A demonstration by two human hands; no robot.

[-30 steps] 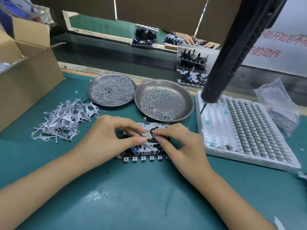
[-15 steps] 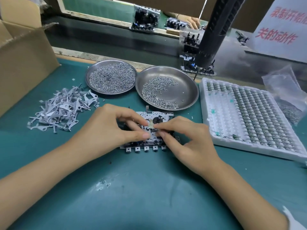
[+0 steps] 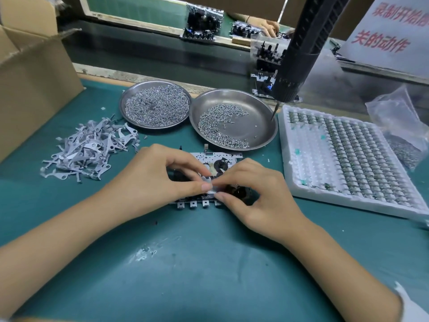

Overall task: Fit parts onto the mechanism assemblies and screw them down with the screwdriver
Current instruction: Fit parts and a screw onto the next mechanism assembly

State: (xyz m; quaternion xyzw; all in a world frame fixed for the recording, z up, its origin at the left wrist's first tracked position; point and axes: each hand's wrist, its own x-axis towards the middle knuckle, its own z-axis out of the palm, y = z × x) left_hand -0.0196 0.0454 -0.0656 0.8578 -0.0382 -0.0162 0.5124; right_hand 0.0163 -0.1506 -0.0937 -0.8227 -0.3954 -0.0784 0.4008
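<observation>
Seating a small grey lever part point(image 3: 210, 182) onto the mechanism assembly point(image 3: 218, 159) lying on the green mat point(image 3: 209, 263), I note my left hand point(image 3: 153, 180) and right hand point(image 3: 257, 196) both pinching it; next I judge a screw and the hanging electric screwdriver point(image 3: 301, 49) are needed.

Cardboard box point(image 3: 34, 73), red-lettered sign point(image 3: 390, 31)

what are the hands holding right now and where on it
Both hands pinch one small pale part over the mechanism assembly: left hand at its left edge, right hand at its right. Its shape cannot be told.
</observation>
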